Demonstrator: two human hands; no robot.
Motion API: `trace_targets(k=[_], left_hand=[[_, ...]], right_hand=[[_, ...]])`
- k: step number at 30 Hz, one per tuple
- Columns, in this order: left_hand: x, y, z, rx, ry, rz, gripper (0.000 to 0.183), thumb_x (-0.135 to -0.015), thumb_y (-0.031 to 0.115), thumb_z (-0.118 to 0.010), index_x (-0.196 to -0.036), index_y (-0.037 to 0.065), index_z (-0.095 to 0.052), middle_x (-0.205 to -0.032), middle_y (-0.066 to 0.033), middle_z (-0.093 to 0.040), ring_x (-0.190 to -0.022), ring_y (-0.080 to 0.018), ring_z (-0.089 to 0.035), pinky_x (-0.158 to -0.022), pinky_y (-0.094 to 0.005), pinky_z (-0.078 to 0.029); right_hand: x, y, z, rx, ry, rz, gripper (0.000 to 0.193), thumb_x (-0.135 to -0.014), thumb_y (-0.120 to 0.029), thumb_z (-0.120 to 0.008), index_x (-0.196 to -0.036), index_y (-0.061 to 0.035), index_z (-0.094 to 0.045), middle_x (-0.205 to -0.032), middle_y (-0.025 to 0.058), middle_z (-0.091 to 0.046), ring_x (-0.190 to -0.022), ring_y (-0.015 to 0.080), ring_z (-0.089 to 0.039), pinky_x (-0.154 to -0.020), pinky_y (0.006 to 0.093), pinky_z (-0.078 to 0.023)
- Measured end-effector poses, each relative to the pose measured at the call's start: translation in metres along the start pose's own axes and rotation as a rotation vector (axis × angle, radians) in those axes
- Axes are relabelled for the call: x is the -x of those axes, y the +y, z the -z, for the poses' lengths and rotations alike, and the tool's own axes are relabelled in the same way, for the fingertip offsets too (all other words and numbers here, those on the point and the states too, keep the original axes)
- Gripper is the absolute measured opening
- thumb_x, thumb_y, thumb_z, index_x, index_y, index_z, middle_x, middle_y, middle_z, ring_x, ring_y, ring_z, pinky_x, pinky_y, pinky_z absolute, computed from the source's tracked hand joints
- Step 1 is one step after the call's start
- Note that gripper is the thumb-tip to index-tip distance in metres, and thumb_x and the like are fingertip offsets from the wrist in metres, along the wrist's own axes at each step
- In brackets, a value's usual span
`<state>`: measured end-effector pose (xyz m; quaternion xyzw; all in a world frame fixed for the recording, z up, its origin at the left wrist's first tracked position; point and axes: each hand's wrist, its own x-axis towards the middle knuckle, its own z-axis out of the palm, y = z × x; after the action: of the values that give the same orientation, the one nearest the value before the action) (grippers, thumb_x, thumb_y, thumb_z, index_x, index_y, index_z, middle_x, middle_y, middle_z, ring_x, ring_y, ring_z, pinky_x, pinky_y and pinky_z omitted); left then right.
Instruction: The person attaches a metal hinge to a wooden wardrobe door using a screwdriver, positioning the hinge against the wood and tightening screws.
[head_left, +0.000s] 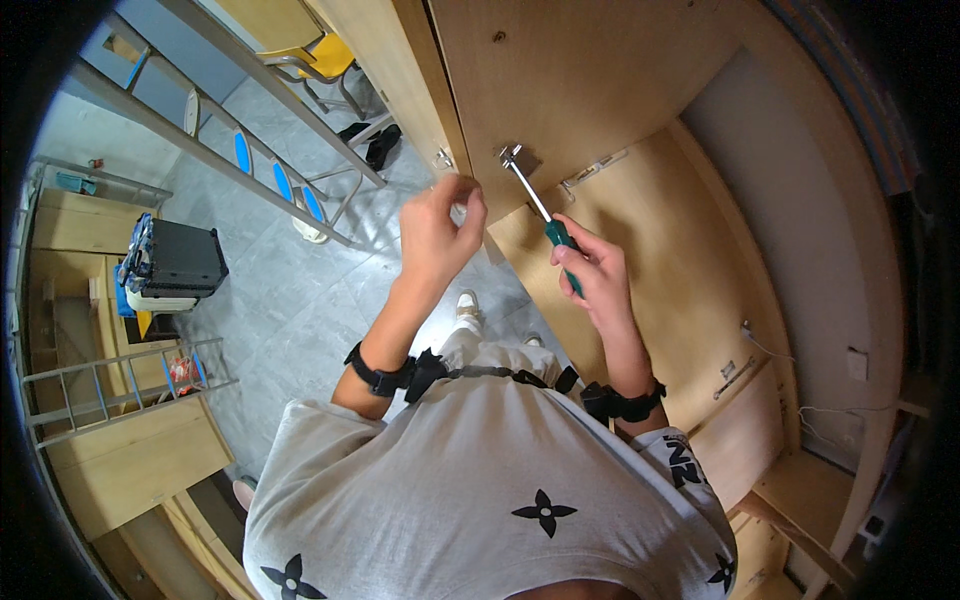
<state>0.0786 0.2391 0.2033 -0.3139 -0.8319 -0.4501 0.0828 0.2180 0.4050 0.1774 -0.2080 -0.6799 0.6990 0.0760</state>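
Observation:
My right hand (597, 272) is wrapped round the green handle of a screwdriver (562, 243). Its metal shaft slants up and left, and the tip meets a metal hinge (511, 156) on the inner face of a wooden cabinet panel (590, 70). My left hand (437, 228) is raised beside the edge of a wooden door (430, 85), its fingers curled in toward the thumb. Whether anything small is between those fingers is hidden. Just above it, a small metal fitting (443, 158) sits on the door.
A wooden desk surface (690, 240) with a metal bracket (597, 170) lies below the panel. To the left stand a metal bunk ladder (215, 130) with blue treads, a yellow chair (325, 58), black shoes (383, 147) and a dark suitcase (185, 260). A white cable (820, 410) hangs at the right.

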Motion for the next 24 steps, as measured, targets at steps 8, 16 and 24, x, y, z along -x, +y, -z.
trace_targets(k=[8,16,24], left_hand=[[0.009,-0.009,-0.072,1.47,-0.579,0.642,0.032,-0.097,0.018,-0.047,-0.119,-0.005,-0.05,-0.105,-0.0166,-0.063,-0.09,-0.0251,-0.063,-0.083,-0.0339,-0.05],[-0.018,-0.017,-0.073,1.633,-0.39,0.744,0.022,-0.097,0.01,-0.045,-0.111,-0.006,-0.046,-0.109,-0.0222,-0.058,-0.099,-0.0331,-0.062,-0.09,-0.0431,-0.052],[-0.018,-0.012,-0.07,1.595,-0.354,0.794,0.019,-0.096,0.009,-0.045,-0.109,-0.005,-0.047,-0.105,-0.0217,-0.06,-0.098,-0.0337,-0.062,-0.087,-0.0437,-0.054]], right_hand=[[-0.019,0.001,0.022,-0.947,-0.367,-0.355,0.03,-0.095,-0.017,-0.044,-0.121,-0.0028,-0.047,-0.093,0.0134,-0.053,-0.049,0.0086,-0.045,-0.029,0.0158,-0.027],[0.0,0.005,0.005,-0.788,-0.188,-0.382,0.03,-0.09,-0.018,-0.056,-0.115,-0.0038,-0.05,-0.1,0.0141,-0.055,-0.067,0.0166,-0.055,-0.046,0.0224,-0.041],[0.037,0.004,-0.025,0.826,0.499,0.532,0.041,-0.072,-0.002,-0.072,-0.111,0.0007,-0.057,-0.099,0.0142,-0.057,-0.089,0.029,-0.058,-0.075,0.0362,-0.05]])
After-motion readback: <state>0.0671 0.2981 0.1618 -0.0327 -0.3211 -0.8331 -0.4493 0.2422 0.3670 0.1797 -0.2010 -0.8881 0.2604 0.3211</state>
